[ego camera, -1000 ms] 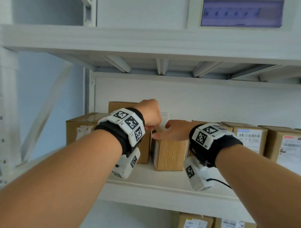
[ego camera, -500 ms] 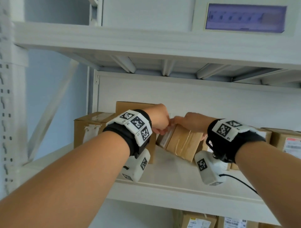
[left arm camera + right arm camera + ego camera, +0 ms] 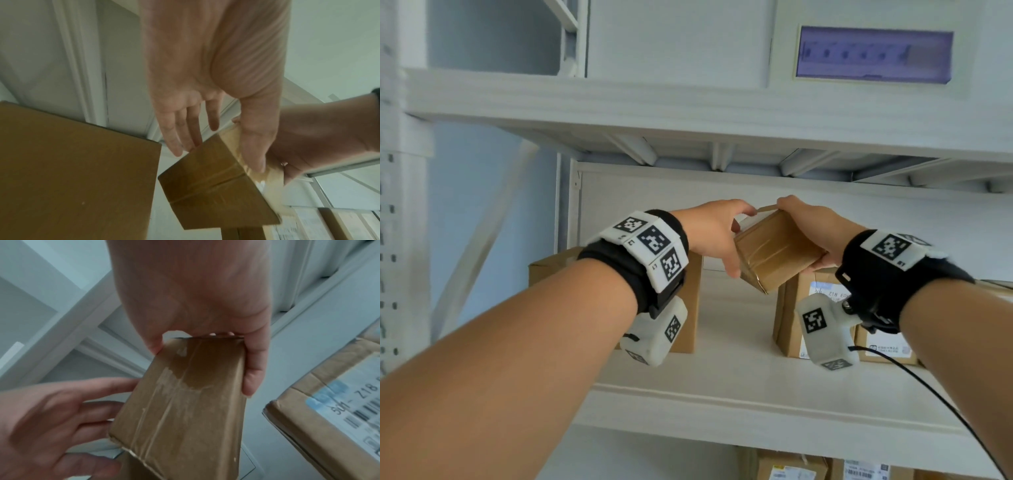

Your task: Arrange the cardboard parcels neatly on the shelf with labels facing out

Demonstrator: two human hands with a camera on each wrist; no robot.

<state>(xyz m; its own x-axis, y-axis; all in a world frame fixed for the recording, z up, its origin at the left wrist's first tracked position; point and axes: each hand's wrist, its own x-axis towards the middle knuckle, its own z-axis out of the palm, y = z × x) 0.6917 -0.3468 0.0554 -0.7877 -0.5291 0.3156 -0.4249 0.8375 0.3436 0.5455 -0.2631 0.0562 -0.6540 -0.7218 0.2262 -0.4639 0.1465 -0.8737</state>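
A small brown parcel wrapped in clear tape hangs tilted in the air above the white shelf. My left hand holds its left end between thumb and fingers. In the left wrist view the thumb lies along the taped face of the parcel and the fingers reach behind it. My right hand grips the right end; the right wrist view shows the thumb and fingers of that hand clamped on the parcel. No label shows on the faces I see.
A tall plain box stands left of a bare gap on the shelf, with another box beyond it. A labelled box stands right of the gap. The upper shelf hangs overhead. More parcels sit below.
The small parcel stood upright on the shelf a second ago. Both hands took hold of it, tipped it and lifted it clear of the shelf, leaving a gap.
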